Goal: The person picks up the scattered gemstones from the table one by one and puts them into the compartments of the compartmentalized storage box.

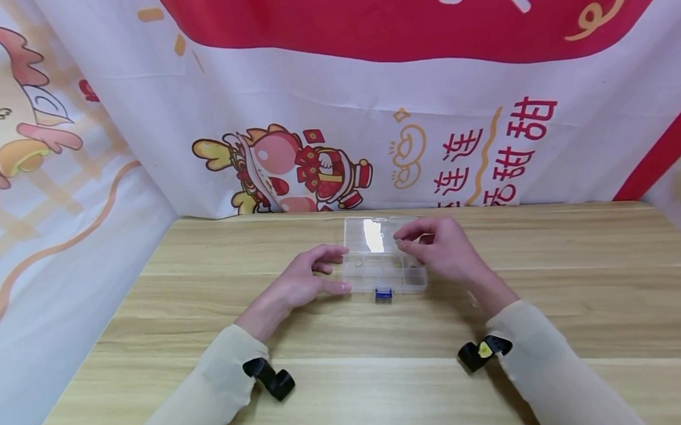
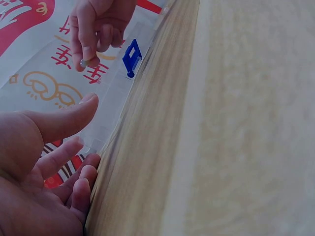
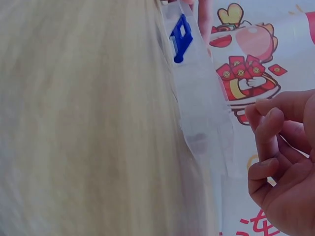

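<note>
A clear plastic compartment box (image 1: 372, 281) stands on the table with its lid (image 1: 355, 234) raised at the back. Its blue latch (image 1: 383, 293) faces the person. My right hand (image 1: 441, 249) is over the box's right side, pinching a small, greyish, bead-like piece (image 2: 83, 63) between thumb and fingertip; its exact kind I cannot tell. At the box's left end rests my left hand (image 1: 306, 277), thumb near the front corner and relaxed fingers toward the back. In the right wrist view, a small dark piece (image 3: 199, 140) shows through the box wall.
The wooden table (image 1: 337, 390) runs back to a printed cloth (image 1: 312, 80) hanging behind the box. Another cloth (image 1: 77, 186) hangs along the left. A tiny clear piece (image 1: 474, 303) lies on the table by the right wrist. Both sleeves carry black wrist mounts.
</note>
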Tool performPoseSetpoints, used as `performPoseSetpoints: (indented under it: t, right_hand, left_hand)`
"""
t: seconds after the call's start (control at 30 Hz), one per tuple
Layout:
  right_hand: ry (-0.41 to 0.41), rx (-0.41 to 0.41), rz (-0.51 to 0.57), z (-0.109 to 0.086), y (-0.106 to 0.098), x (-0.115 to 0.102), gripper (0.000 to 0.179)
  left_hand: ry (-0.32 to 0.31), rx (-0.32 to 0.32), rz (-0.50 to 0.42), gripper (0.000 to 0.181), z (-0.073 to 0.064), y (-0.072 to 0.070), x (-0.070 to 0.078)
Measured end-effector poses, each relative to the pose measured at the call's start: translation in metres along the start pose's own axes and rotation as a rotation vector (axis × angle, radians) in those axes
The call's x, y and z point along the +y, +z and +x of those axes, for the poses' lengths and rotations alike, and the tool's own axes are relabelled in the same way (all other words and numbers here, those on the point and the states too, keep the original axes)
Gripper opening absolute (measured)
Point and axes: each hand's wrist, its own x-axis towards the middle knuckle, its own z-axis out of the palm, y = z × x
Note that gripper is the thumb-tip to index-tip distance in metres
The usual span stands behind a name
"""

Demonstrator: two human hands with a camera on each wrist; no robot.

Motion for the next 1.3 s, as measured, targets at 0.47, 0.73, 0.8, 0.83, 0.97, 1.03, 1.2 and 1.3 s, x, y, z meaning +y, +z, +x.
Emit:
performPoseSetpoints:
  t: [0.47,0.73,0.8,0.83,0.97,1.03,1.2,1.3]
  right_hand:
    - [0.054,0.028,-0.021,-0.003,0.015,-0.009,0.016]
    - [0.059,0.014,-0.031,-0.004,0.023,-0.013,0.016]
    - [0.055,0.01,-0.042,-0.003,0.025,-0.014,0.016]
    - [0.055,0.008,-0.047,-0.003,0.025,-0.014,0.016]
    - [0.055,0.001,-0.063,-0.002,0.028,-0.014,0.015]
    - [0.054,0.0,-0.071,-0.002,0.029,-0.014,0.014]
    - [0.051,0.001,-0.101,-0.002,0.03,-0.013,0.013]
    - [0.055,-0.003,-0.11,-0.002,0.03,-0.012,0.013]
  left_hand:
    - [0.003,-0.009,-0.002,0.063,0.001,0.001,0.001]
    - [-0.004,-0.009,0.004,0.062,0.001,0.0,0.0]
    - [-0.008,-0.008,0.009,0.062,0.0,0.0,0.0]
    - [-0.009,-0.007,0.011,0.062,0.0,-0.001,0.0]
    - [-0.012,-0.006,0.02,0.063,-0.001,-0.002,-0.001]
    - [-0.012,-0.006,0.022,0.063,-0.001,-0.002,0.0]
    - [-0.012,-0.008,0.027,0.063,-0.001,-0.002,0.0]
    - [-0.01,-0.013,0.027,0.063,-0.001,-0.002,0.0]
